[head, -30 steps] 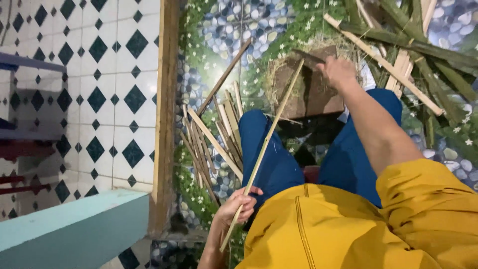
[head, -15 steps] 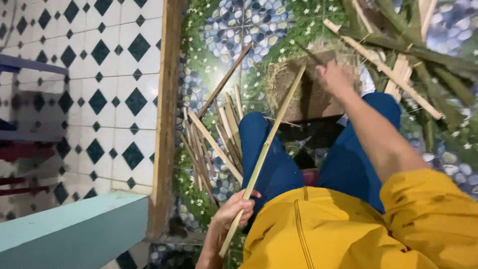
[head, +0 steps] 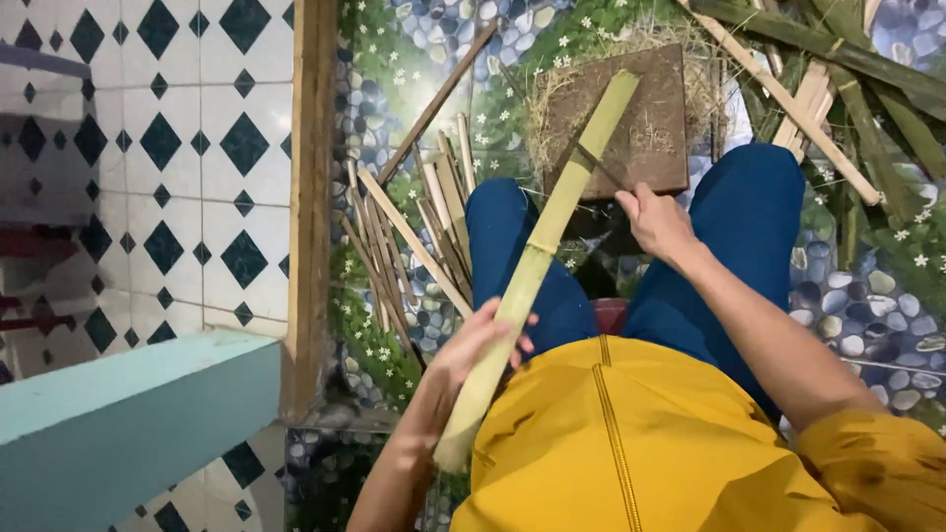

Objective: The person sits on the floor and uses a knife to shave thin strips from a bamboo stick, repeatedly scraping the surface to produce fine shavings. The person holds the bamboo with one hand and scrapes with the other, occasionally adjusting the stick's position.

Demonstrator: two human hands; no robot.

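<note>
I sit with a long pale green bamboo strip (head: 552, 227) slanting across my lap, its far end resting on a brown wooden block (head: 631, 118). My left hand (head: 478, 345) grips the strip near its lower end. My right hand (head: 655, 222) is closed on a thin dark blade (head: 596, 167) whose edge meets the strip's right side near the block. Dry shavings lie scattered over the block.
A pile of split bamboo sticks (head: 414, 236) lies on the pebble-patterned floor mat left of my knees. More bamboo slats and green stalks (head: 838, 89) lie at the upper right. A wooden post (head: 310, 197), tiled floor (head: 148, 148) and a light blue ledge (head: 128, 424) are at the left.
My right hand has drawn back from the block toward my knee with the blade. The bamboo strip now lies closer and looms larger in view.
</note>
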